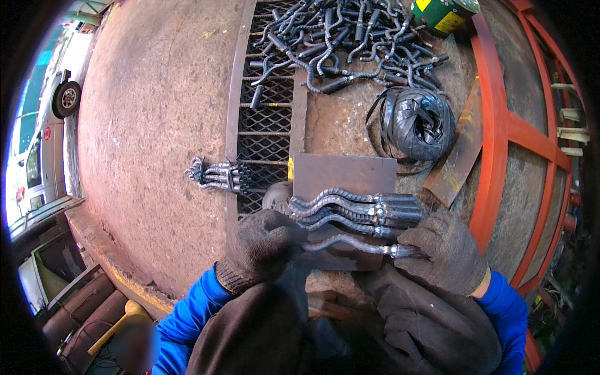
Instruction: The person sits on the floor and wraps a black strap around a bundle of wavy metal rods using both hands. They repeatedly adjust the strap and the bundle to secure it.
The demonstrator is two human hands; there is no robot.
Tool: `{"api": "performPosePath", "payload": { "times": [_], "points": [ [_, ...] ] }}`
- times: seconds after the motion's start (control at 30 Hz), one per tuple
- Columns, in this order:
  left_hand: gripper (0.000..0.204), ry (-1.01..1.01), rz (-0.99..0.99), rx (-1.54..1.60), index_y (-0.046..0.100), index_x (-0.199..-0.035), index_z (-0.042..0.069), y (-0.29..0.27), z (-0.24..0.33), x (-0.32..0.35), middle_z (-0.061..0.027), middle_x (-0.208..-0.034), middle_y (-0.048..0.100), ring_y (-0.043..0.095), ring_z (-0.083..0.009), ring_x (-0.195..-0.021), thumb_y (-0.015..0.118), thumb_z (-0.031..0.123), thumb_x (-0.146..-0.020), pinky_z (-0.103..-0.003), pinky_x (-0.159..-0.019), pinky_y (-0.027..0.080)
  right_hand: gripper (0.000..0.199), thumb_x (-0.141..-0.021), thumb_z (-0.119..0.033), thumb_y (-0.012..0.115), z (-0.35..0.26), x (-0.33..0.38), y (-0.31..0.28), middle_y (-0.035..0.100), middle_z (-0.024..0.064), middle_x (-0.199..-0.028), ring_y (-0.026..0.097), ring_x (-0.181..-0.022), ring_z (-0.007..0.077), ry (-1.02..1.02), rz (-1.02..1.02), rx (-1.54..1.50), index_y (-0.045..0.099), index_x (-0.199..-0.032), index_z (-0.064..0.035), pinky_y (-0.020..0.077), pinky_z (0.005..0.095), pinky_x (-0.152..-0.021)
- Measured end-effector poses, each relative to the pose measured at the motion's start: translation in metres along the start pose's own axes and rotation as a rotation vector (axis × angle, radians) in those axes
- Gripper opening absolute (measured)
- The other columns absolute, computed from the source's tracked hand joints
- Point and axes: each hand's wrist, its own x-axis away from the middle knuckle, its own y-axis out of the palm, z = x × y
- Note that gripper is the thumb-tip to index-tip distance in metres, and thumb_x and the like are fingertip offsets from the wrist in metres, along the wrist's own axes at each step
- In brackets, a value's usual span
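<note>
Remotely, I have the gloved L hand (265, 245) pinching one end of a wavy ribbed rod (347, 240), R hand (444, 251) curled round its sleeved end, over a metal plate (344, 172); more rods (340, 201) lie just beyond, w/ a tied bundle (219, 175) off L and a blk. strapping coil (415, 128) upper R

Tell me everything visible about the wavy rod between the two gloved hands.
The ribbed rod is dark grey and metal-looking, bent in a gentle wave, with a thicker dark cylinder at its right end and a shiny, weld-like patch at the joint. It runs roughly left to right across the near part of the metal plate, nearer the person than the similar rods. The left hand holds its left end and the right hand its cylinder, so both tips are hidden.
</note>
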Motion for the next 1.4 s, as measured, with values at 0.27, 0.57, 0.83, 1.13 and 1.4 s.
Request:
{"api": "performPosePath", "payload": {
  "times": [0.27,0.57,0.83,1.13,1.4],
  "points": [
    [0.035,-0.303,-0.098,0.179,0.066,-0.101,0.007,0.004,-0.004,0.006,-0.012,-0.095,0.065,0.066,-0.0307,-0.085,0.074,0.005,-0.067,-0.038,-0.076,0.055,0.039,-0.071,-0.018,0.081,0.0,0.001,0.011,0.065,0.0124,-0.092,0.063,-0.085,0.0316,-0.023,0.077,-0.076,0.07,-0.107,-0.0073,0.0492,0.0444,-0.075],
    [0.023,0.039,-0.043,-0.164,0.07,-0.101,0.005,0.004,-0.014,0.009,-0.0121,-0.102,0.063,0.062,-0.0226,-0.092,0.074,0.004,-0.078,-0.031,-0.08,0.053,0.035,-0.068,-0.01,0.076,0.012,0.001,0.03,0.062,0.0062,-0.088,0.061,-0.078,0.0259,-0.11,0.172,0.107,0.073,-0.103,-0.0112,0.0473,0.0406,-0.066],
    [0.036,-0.432,0.125,0.101,0.061,-0.099,0.005,0.008,0.011,-0.014,-0.0102,-0.087,0.068,0.069,-0.0256,-0.078,0.083,0.024,-0.077,-0.036,-0.068,0.055,0.036,-0.07,-0.012,0.07,0.013,-0.002,0.04,0.061,0.0018,-0.09,0.059,-0.087,0.0256,-0.084,0.318,0.248,0.074,-0.105,-0.0196,0.0449,0.0421,-0.077],
    [0.045,-0.656,0.187,0.404,0.058,-0.112,0.002,0.015,0.01,-0.011,-0.0091,-0.085,0.07,0.069,-0.0164,-0.079,0.083,0.017,-0.077,-0.032,-0.069,0.056,0.038,-0.073,-0.018,0.073,0.027,0.005,0.052,0.063,0.0031,-0.098,0.058,-0.092,0.0281,-0.128,0.328,0.277,0.072,-0.111,-0.0191,0.0449,0.0438,-0.081],
    [0.049,-0.584,0.06,0.404,0.055,-0.124,0.0,0.007,0.008,-0.016,-0.013,-0.094,0.073,0.072,-0.0171,-0.085,0.078,0.011,-0.082,-0.03,-0.072,0.058,0.057,-0.069,-0.031,0.085,0.027,0.009,0.054,0.061,0.0089,-0.1,0.059,-0.093,0.0315,0.011,0.444,0.237,0.063,-0.117,-0.0106,0.0463,0.0464,-0.086]
  ]
}}
